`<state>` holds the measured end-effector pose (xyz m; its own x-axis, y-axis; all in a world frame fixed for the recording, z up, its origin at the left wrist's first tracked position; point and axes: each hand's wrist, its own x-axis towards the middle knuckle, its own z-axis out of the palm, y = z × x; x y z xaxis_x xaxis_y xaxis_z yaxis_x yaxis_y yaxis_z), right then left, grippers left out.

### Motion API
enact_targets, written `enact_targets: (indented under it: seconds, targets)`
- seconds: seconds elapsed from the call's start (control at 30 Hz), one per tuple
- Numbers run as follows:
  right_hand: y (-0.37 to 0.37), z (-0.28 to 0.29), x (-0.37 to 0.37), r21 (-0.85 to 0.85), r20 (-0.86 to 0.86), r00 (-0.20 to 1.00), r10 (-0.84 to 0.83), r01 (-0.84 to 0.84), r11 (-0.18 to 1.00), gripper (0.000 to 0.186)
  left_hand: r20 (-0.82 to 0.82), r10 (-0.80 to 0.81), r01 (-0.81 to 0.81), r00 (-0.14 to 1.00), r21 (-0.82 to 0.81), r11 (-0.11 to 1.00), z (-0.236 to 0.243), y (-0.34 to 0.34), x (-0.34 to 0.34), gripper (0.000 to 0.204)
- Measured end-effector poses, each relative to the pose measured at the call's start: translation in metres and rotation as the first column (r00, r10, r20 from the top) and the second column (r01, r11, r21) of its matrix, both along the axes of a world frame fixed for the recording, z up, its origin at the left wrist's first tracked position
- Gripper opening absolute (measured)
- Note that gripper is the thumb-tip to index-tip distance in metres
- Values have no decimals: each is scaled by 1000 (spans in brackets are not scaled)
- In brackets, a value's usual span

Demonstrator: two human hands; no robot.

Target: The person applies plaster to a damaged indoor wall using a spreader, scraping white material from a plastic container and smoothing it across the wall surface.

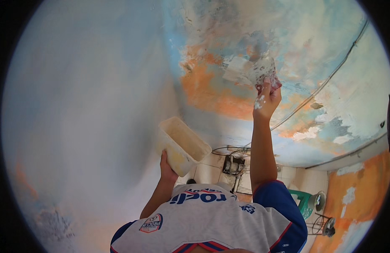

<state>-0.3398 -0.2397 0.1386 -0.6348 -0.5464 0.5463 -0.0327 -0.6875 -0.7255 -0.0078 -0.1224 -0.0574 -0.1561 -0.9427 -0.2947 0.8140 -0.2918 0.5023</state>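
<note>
My left hand (168,166) grips a cream plastic tub (174,156) at the middle of the view, its inside coated with pale residue. At upper right my right hand (267,101), white smears on its thumb, is closed on a reddish, white-smeared flat tool (266,69), likely a scraper, held at the mottled blue, orange and white wall (209,97). A pale, freshly smeared patch (235,72) lies left of the tool. Whether the blade touches the wall is hard to tell.
A smooth grey-blue wall (77,105) meets the mottled one at left. Cables (325,83) run across the right wall. Below are floor tiles (207,173), a dark pump-like device (231,164), a green object (300,202) with metal fittings, and an orange wall (357,185).
</note>
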Motion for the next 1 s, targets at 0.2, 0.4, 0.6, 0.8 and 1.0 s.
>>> enact_targets:
  seconds: [0.2,0.4,0.6,0.8,1.0]
  targets:
    - [-28,37,2,-407,-592,263,-762,718,564,35,-11,-98,98,995,82,992,-16,-11,19,59]
    - [-101,11,29,-400,-728,-59,-683,845,354,43,20,-98,94,995,135,986,-16,-17,19,59]
    - [-104,-2,30,-370,-796,-69,-602,842,393,42,9,-123,122,992,59,991,-26,-23,27,60]
    - [-49,6,35,-312,-832,80,-550,751,582,45,-7,-136,136,991,66,988,-26,-36,10,61]
    - [-51,36,15,-425,-819,-107,-564,774,469,44,-22,-182,183,983,43,982,-19,-30,2,58]
